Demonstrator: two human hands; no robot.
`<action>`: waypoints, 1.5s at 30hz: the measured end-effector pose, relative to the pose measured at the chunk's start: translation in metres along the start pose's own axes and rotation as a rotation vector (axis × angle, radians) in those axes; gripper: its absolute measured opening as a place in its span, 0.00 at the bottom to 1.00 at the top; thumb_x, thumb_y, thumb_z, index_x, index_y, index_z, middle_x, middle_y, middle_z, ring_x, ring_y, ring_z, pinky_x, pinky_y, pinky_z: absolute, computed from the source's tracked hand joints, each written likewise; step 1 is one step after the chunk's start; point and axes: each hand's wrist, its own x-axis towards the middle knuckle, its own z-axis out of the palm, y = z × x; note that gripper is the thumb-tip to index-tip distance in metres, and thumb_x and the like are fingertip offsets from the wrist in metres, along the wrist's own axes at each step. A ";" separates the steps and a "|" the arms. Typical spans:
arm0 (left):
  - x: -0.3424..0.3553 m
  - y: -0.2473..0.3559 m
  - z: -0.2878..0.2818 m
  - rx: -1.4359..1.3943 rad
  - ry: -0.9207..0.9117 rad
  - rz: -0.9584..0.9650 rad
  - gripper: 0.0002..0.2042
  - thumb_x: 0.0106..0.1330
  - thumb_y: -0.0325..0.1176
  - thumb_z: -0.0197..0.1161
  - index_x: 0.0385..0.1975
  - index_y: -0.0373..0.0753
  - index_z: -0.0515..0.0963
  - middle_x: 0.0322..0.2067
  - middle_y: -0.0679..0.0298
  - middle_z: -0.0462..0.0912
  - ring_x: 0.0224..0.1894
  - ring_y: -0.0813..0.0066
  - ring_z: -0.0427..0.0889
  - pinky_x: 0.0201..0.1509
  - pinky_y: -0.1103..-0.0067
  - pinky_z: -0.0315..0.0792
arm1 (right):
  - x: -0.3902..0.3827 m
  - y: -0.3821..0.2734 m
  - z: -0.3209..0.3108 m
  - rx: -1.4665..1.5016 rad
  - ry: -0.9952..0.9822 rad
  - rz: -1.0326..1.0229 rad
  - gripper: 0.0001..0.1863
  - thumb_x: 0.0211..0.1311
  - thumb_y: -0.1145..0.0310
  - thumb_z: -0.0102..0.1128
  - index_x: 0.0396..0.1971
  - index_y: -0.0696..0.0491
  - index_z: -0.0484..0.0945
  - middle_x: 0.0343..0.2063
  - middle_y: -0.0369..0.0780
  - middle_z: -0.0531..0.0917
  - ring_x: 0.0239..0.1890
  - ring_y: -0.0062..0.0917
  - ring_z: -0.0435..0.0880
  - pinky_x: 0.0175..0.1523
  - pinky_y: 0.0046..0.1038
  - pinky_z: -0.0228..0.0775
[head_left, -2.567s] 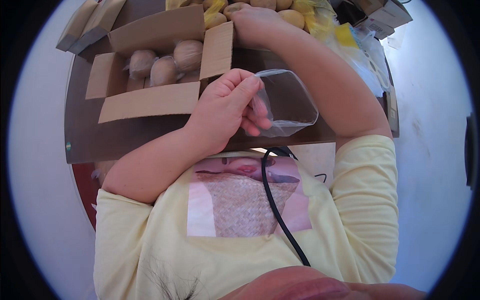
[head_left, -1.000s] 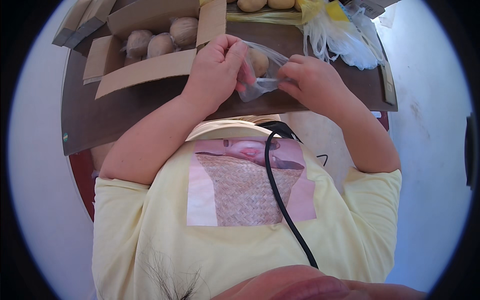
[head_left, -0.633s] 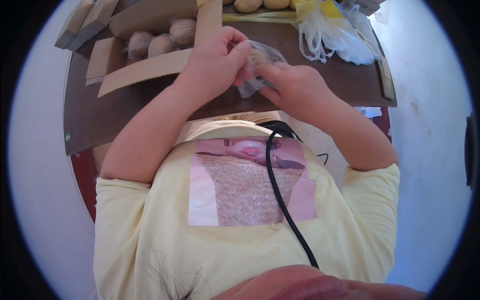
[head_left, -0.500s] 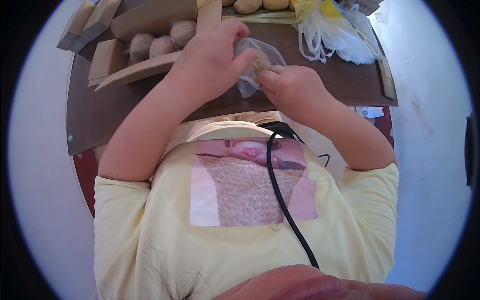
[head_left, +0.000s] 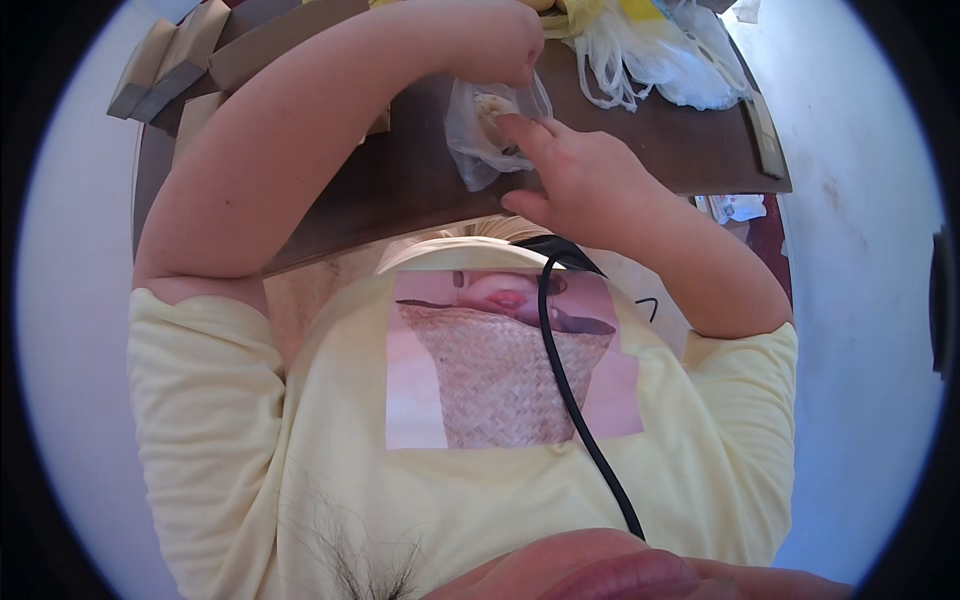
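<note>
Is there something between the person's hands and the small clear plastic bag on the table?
Nothing visible does. The left hand pinches the clear bag at its top, and the right hand touches its side directly.

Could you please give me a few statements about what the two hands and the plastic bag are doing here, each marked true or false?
1. The left hand grips the top of a clear plastic bag. True.
2. The bag is empty. False: a pale, rounded item shows inside it.
3. The right hand touches the bag. True.
4. The bag lies on a white tablecloth. False: it is over a dark brown wooden table.
5. Cardboard box flaps lie to the left. True.
</note>
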 end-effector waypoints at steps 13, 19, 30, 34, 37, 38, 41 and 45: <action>-0.026 -0.056 0.000 -0.084 0.240 -0.050 0.11 0.58 0.37 0.59 0.24 0.36 0.83 0.22 0.53 0.83 0.28 0.57 0.83 0.36 0.65 0.76 | 0.012 0.005 -0.033 -0.146 -0.040 -0.079 0.08 0.58 0.62 0.61 0.30 0.51 0.81 0.36 0.38 0.83 0.37 0.37 0.84 0.40 0.37 0.78; -0.048 -0.055 -0.008 -0.271 0.150 -0.046 0.09 0.56 0.34 0.61 0.22 0.37 0.84 0.18 0.61 0.82 0.24 0.68 0.81 0.32 0.70 0.75 | 0.013 0.022 -0.055 -0.070 -0.031 -0.200 0.07 0.58 0.64 0.60 0.30 0.52 0.82 0.37 0.36 0.82 0.35 0.37 0.83 0.41 0.36 0.77; -0.064 -0.047 -0.012 -0.567 -0.053 -0.104 0.07 0.62 0.31 0.61 0.35 0.35 0.81 0.24 0.66 0.81 0.24 0.78 0.77 0.31 0.79 0.73 | 0.013 0.039 -0.070 -0.182 0.067 -0.254 0.06 0.59 0.65 0.62 0.31 0.52 0.81 0.32 0.39 0.82 0.34 0.39 0.82 0.39 0.37 0.74; -0.065 -0.048 -0.002 -0.703 -0.056 -0.051 0.11 0.65 0.31 0.61 0.45 0.36 0.76 0.30 0.65 0.81 0.29 0.80 0.77 0.33 0.81 0.73 | 0.013 0.040 -0.071 -0.116 0.063 -0.288 0.06 0.58 0.66 0.62 0.31 0.52 0.81 0.30 0.40 0.81 0.33 0.40 0.81 0.38 0.37 0.74; -0.069 -0.050 0.007 -0.662 0.007 -0.010 0.09 0.66 0.29 0.58 0.44 0.39 0.78 0.28 0.62 0.80 0.30 0.70 0.79 0.37 0.77 0.74 | 0.011 0.043 -0.069 -0.107 0.076 -0.295 0.05 0.58 0.68 0.62 0.33 0.52 0.81 0.29 0.41 0.81 0.33 0.41 0.81 0.38 0.37 0.73; -0.072 -0.049 0.010 -0.642 0.040 0.000 0.08 0.66 0.29 0.57 0.42 0.41 0.79 0.27 0.61 0.80 0.29 0.66 0.80 0.39 0.75 0.74 | 0.011 0.045 -0.068 -0.100 0.088 -0.303 0.05 0.58 0.69 0.62 0.33 0.52 0.81 0.29 0.41 0.81 0.33 0.41 0.81 0.38 0.37 0.73; -0.079 -0.043 0.013 -0.546 0.032 -0.005 0.08 0.67 0.24 0.53 0.38 0.40 0.81 0.28 0.63 0.79 0.30 0.70 0.77 0.39 0.76 0.73 | 0.010 0.047 -0.068 -0.101 0.085 -0.320 0.06 0.58 0.74 0.62 0.35 0.54 0.79 0.29 0.41 0.80 0.33 0.39 0.81 0.39 0.34 0.73; -0.078 -0.047 0.023 -0.271 0.095 0.209 0.08 0.64 0.25 0.56 0.39 0.39 0.80 0.29 0.63 0.79 0.34 0.66 0.79 0.42 0.72 0.73 | 0.011 0.050 -0.070 -0.109 0.074 -0.317 0.07 0.58 0.76 0.61 0.37 0.55 0.79 0.30 0.41 0.80 0.35 0.37 0.81 0.40 0.33 0.72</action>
